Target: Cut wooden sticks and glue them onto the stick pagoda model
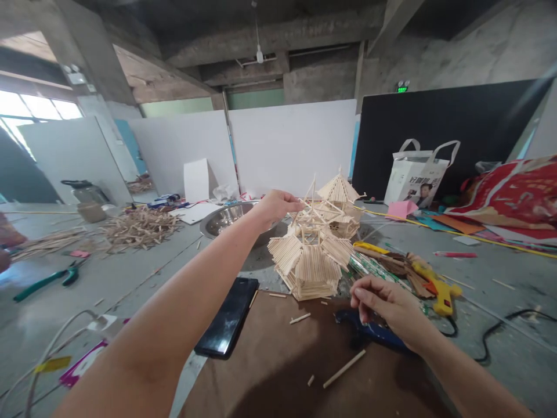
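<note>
A small pagoda-like model [311, 255] built of thin wooden sticks stands on the floor ahead of me. My left hand [276, 206] reaches out over its upper frame, fingers pinched together at a stick near the top. My right hand [385, 305] hovers low to the right of the model's base, fingers curled, above a blue-handled tool [369, 332]; whether it holds anything I cannot make out. A second stick roof piece [339, 191] sits behind the model.
A black phone [228, 316] lies on brown cardboard [282, 371] with loose sticks [343, 368]. A yellow glue gun [437, 284] and cable lie right. A steel basin [230, 217], stick piles [139, 226], green pliers [47, 278] and a white bag [418, 177] lie around.
</note>
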`<move>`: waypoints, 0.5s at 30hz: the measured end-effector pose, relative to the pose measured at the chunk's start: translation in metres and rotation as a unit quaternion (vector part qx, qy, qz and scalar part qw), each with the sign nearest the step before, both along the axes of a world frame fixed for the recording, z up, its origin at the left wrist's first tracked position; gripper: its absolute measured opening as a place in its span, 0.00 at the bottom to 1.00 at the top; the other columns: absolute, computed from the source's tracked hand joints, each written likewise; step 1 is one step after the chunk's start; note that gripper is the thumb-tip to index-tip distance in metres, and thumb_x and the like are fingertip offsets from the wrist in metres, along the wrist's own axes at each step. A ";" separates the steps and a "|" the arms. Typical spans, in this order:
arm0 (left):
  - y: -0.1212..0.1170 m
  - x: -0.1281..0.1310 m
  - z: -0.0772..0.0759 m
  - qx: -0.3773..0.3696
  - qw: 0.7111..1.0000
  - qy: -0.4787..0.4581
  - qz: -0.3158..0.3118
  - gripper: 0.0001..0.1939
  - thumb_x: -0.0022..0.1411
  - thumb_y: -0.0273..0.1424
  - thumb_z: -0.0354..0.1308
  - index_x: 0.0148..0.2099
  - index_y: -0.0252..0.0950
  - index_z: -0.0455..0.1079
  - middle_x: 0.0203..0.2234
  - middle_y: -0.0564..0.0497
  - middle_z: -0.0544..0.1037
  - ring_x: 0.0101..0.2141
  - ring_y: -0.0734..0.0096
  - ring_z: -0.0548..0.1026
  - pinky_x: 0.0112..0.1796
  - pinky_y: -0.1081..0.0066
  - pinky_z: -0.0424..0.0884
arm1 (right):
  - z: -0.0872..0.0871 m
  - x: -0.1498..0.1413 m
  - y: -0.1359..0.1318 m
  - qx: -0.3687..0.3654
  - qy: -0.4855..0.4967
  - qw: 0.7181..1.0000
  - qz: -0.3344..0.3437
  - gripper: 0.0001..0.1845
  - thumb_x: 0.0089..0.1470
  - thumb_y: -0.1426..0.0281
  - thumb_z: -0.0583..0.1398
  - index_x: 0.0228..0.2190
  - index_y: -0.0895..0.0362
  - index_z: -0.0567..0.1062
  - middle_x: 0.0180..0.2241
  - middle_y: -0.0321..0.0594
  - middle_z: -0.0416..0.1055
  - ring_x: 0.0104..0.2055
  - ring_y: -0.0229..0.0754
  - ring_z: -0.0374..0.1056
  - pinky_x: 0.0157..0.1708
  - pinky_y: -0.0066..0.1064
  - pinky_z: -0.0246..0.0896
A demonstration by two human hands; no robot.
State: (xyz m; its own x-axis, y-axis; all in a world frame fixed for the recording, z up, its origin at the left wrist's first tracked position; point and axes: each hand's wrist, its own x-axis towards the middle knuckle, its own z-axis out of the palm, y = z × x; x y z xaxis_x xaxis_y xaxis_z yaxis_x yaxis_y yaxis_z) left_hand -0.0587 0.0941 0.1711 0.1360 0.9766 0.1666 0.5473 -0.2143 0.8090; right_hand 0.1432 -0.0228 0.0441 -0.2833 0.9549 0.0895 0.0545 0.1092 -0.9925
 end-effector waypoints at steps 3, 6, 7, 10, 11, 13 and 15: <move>-0.004 0.004 0.000 0.002 1.000 0.010 0.011 0.09 0.40 0.33 0.60 0.22 0.33 0.65 0.08 0.60 0.54 0.12 0.86 0.49 0.18 0.77 0.43 | -0.001 0.000 0.000 -0.007 0.003 1.000 0.007 0.13 0.45 0.60 0.54 0.25 0.58 0.66 0.22 0.34 0.65 0.18 0.29 0.59 0.19 0.24 0.53; -0.007 0.006 -0.001 0.006 1.000 0.012 0.014 0.09 0.41 0.32 0.59 0.21 0.33 0.64 0.07 0.60 0.54 0.12 0.86 0.49 0.17 0.77 0.44 | -0.002 0.000 0.001 -0.009 -0.002 1.000 0.011 0.13 0.45 0.60 0.54 0.25 0.58 0.66 0.21 0.33 0.65 0.18 0.29 0.59 0.19 0.23 0.53; -0.007 0.005 -0.002 0.002 1.000 0.012 0.016 0.08 0.42 0.32 0.59 0.21 0.33 0.64 0.07 0.61 0.53 0.12 0.86 0.49 0.17 0.77 0.43 | -0.002 0.000 0.001 -0.009 -0.005 1.000 0.014 0.13 0.45 0.60 0.54 0.25 0.58 0.66 0.21 0.33 0.65 0.18 0.29 0.60 0.19 0.23 0.54; -0.006 0.004 -0.003 -0.013 1.000 0.008 0.016 0.08 0.43 0.32 0.58 0.21 0.34 0.63 0.07 0.61 0.51 0.11 0.87 0.48 0.17 0.77 0.41 | -0.003 -0.001 0.001 -0.008 -0.008 1.000 0.023 0.12 0.45 0.61 0.54 0.25 0.58 0.66 0.21 0.33 0.65 0.18 0.29 0.60 0.20 0.24 0.54; -0.005 0.004 -0.003 -0.016 1.000 0.003 0.016 0.08 0.44 0.32 0.58 0.21 0.34 0.63 0.07 0.61 0.51 0.10 0.86 0.48 0.16 0.77 0.40 | -0.003 -0.001 0.001 -0.008 -0.007 1.000 0.026 0.12 0.45 0.61 0.54 0.25 0.58 0.66 0.21 0.33 0.65 0.18 0.30 0.60 0.19 0.24 0.54; -0.003 0.004 -0.003 -0.019 1.000 -0.009 0.015 0.08 0.44 0.32 0.59 0.22 0.34 0.62 0.07 0.61 0.51 0.10 0.86 0.49 0.16 0.77 0.41 | -0.002 -0.001 0.001 -0.010 -0.007 1.000 0.028 0.13 0.45 0.61 0.54 0.25 0.58 0.65 0.21 0.33 0.65 0.18 0.30 0.59 0.19 0.24 0.54; -0.002 0.005 -0.003 -0.019 1.000 -0.016 0.014 0.08 0.44 0.32 0.59 0.22 0.35 0.63 0.08 0.60 0.51 0.10 0.86 0.50 0.16 0.77 0.41 | -0.002 -0.001 0.001 -0.010 -0.007 1.000 0.028 0.13 0.45 0.61 0.54 0.25 0.59 0.65 0.21 0.33 0.65 0.18 0.30 0.59 0.19 0.24 0.54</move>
